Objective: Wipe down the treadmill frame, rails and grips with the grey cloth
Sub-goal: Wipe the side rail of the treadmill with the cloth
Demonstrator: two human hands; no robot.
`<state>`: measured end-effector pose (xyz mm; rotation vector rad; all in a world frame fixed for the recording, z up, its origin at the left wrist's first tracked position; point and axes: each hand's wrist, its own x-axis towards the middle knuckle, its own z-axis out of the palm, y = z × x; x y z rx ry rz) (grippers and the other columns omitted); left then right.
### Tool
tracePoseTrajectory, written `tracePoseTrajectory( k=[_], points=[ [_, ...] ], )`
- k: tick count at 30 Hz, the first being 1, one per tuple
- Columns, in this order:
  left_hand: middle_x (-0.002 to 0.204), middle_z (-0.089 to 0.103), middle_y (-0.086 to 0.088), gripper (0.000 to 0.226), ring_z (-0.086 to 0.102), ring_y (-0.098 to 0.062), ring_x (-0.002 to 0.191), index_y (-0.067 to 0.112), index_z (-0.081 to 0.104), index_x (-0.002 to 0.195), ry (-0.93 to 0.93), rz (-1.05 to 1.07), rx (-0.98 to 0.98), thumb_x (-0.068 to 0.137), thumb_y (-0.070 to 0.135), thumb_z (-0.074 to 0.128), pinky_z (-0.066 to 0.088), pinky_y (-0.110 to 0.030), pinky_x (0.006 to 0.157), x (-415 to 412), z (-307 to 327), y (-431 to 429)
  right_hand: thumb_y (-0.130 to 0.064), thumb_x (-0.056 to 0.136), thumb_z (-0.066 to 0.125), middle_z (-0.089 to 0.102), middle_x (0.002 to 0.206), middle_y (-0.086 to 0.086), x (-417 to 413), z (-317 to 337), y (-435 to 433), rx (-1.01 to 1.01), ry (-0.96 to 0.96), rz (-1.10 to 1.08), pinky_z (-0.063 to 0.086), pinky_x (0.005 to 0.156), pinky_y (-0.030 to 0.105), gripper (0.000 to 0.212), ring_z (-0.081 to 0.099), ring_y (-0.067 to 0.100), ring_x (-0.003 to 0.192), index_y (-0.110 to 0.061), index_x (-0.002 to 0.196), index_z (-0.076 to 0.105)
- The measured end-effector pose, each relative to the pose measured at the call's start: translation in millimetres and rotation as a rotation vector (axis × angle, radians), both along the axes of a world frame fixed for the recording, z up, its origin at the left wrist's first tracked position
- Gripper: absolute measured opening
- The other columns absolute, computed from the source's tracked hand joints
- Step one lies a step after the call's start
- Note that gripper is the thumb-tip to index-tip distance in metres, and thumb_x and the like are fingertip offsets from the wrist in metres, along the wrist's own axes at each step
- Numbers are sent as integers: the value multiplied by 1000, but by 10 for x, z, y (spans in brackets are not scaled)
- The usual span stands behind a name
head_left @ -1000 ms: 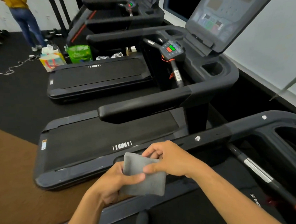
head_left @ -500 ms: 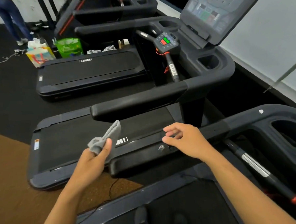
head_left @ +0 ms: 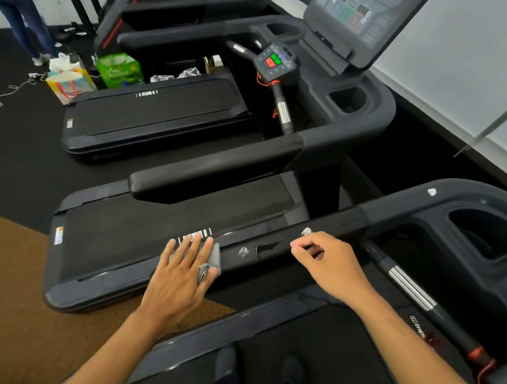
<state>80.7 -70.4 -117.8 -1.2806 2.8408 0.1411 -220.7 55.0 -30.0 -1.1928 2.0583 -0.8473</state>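
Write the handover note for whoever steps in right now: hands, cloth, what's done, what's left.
Left hand: flat, palm down, pressing the grey cloth onto the near treadmill's handrail.
Right hand: empty, fingers curled, resting on the same rail further right.
Done: cloth is on the rail; nothing shows how far wiping has got.
Left: likely the rest of this rail, the metal grip to the right, the frame, the other side.
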Motion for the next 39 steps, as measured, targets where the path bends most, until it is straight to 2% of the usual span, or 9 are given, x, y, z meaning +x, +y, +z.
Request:
tracePoseTrajectory(
  k=[2, 4, 6, 12, 17, 22, 29, 34, 39],
  points=[
    [169, 35, -4, 71, 35, -22, 156, 22, 23, 167, 37, 31, -2, 109, 63, 17, 24, -49, 129, -76, -58, 15, -34, 96, 69, 67, 106, -22, -115, -84, 79, -29, 108, 5, 48, 83, 16, 9, 62, -1, 97, -39, 103, 73],
    [155, 56, -5, 64, 56, -21, 139, 18, 44, 159, 130, 131, -32, 110, 56, 27, 41, -44, 118, -185, -73, 75, -35, 96, 68, 64, 113, -23, -284, -177, 179, -65, 280, -7, 47, 90, 22, 16, 58, 0, 103, -36, 111, 71],
    [136, 70, -4, 56, 66, -22, 123, 16, 61, 145, 235, 270, -93, 111, 48, 31, 48, -42, 106, -355, -89, 165, -35, 95, 69, 62, 125, -15, -487, -290, 309, -69, 455, -44, 45, 98, 28, 28, 56, 9, 112, -29, 122, 68],
    [105, 79, -5, 51, 70, -25, 102, 13, 78, 111, 317, 598, -156, 111, 34, 32, 44, -45, 98, -1001, -92, 331, -37, 87, 78, 60, 139, 10, -1022, -616, 656, 106, 729, -127, 51, 98, 46, 62, 57, 30, 120, -10, 139, 56],
    [94, 77, -1, 47, 67, -23, 94, 21, 75, 95, 379, 652, -172, 110, 31, 32, 43, -45, 97, -1512, -101, 401, -44, 84, 80, 64, 132, 17, -1364, -711, 729, 229, 681, -209, 49, 98, 49, 73, 59, 36, 118, -5, 139, 54],
    [100, 77, 1, 44, 66, -22, 99, 20, 76, 105, 410, 643, -167, 110, 33, 35, 43, -42, 99, -1994, -155, 442, -46, 86, 77, 67, 128, 15, -1458, -738, 747, 265, 683, -169, 48, 100, 47, 70, 60, 34, 118, -6, 139, 57],
    [102, 76, 2, 40, 66, -19, 98, 21, 73, 114, 389, 491, -186, 112, 33, 35, 43, -40, 95, -2480, -106, 517, -47, 94, 67, 63, 135, 8, -1480, -768, 656, 338, 675, -130, 43, 106, 41, 63, 56, 28, 126, -12, 145, 53],
    [129, 71, 1, 42, 64, -19, 116, 16, 64, 138, 337, 202, -160, 113, 33, 35, 46, -39, 104, -2136, -126, 452, -38, 94, 69, 67, 126, 11, -1552, -820, 540, 359, 690, -111, 47, 99, 43, 51, 61, 30, 117, -10, 136, 61],
    [123, 73, -4, 39, 67, -24, 109, 11, 67, 132, 315, 288, -187, 108, 25, 41, 49, -40, 97, -1350, -134, 386, -30, 93, 72, 69, 120, 12, -1597, -826, 502, 361, 710, -94, 48, 94, 43, 43, 64, 31, 112, -10, 130, 65]
  ],
)
